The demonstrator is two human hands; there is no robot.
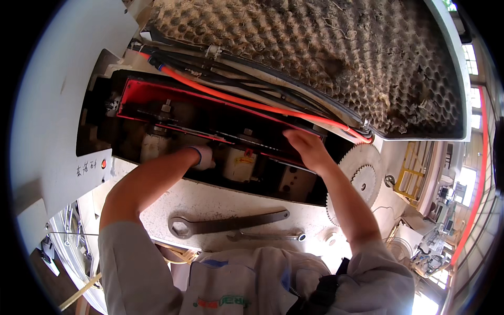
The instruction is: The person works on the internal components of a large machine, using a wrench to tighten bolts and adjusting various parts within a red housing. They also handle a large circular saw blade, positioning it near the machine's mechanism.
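Both my arms reach into the dark, long opening of a machine. My left hand point(205, 157), in a pale glove with a dark cuff edge, is down between two pale cylindrical spindle units, the left one point(154, 147) and the middle one point(239, 165). Its fingers are hidden, so what they touch does not show. My right hand point(301, 143) is bent at the wrist over the right end of the red housing point(152, 93); its fingers are also out of sight. Thin, dark blade edges point(197, 132) run lengthwise inside the housing, below its back wall.
On the pale ledge before me lie a large ring wrench point(231, 224) and a smaller combination wrench point(268, 237). Toothed circular saw blades point(362, 176) stand by my right forearm. An orange hose point(226, 96) and black cables run behind the opening, below a dusty foam-lined cover point(336, 58).
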